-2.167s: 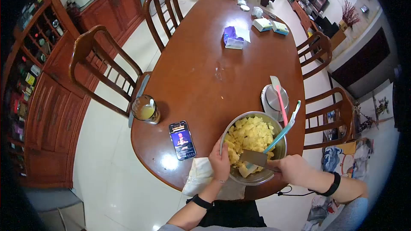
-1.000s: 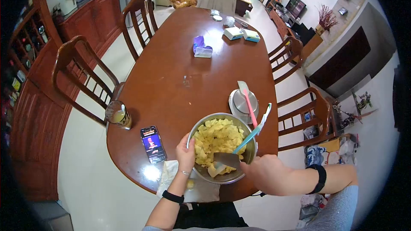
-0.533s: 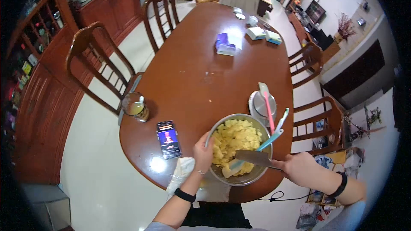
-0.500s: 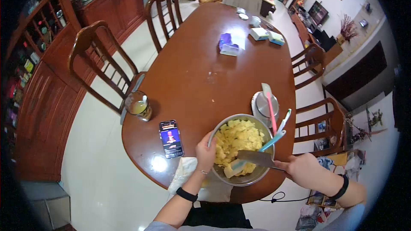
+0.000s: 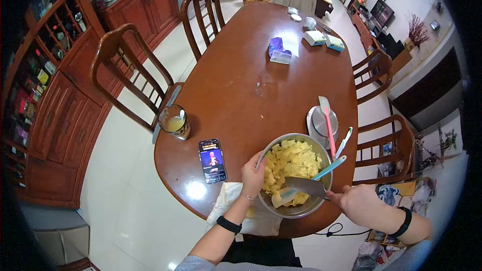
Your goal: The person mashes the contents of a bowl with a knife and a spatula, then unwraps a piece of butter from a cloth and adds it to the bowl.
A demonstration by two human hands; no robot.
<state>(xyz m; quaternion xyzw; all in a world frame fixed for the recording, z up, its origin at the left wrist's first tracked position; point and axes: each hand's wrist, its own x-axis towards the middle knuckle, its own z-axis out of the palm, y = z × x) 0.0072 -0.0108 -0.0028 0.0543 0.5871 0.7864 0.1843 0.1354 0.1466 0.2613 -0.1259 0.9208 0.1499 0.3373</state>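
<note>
A metal bowl [image 5: 321,204] full of yellow cut pieces [image 5: 291,163] stands at the near edge of the wooden table [image 5: 241,100]. My left hand [image 5: 253,175] grips the bowl's left rim. My right hand [image 5: 357,204] holds a knife [image 5: 305,186] by its handle, the blade lying low over the pieces on the near side of the bowl. A blue-handled utensil [image 5: 329,167] leans in the bowl against its right rim.
A phone [image 5: 213,160] with a lit screen lies left of the bowl, a glass jar of yellow liquid [image 5: 173,122] farther left. A white cloth [image 5: 236,210] lies under my left wrist. A round scale with a pink spatula [image 5: 324,119] sits behind the bowl. Chairs ring the table.
My view has shifted a little. The knife blade has stayed over the near side of the bowl, and my left hand keeps its grip on the rim.
</note>
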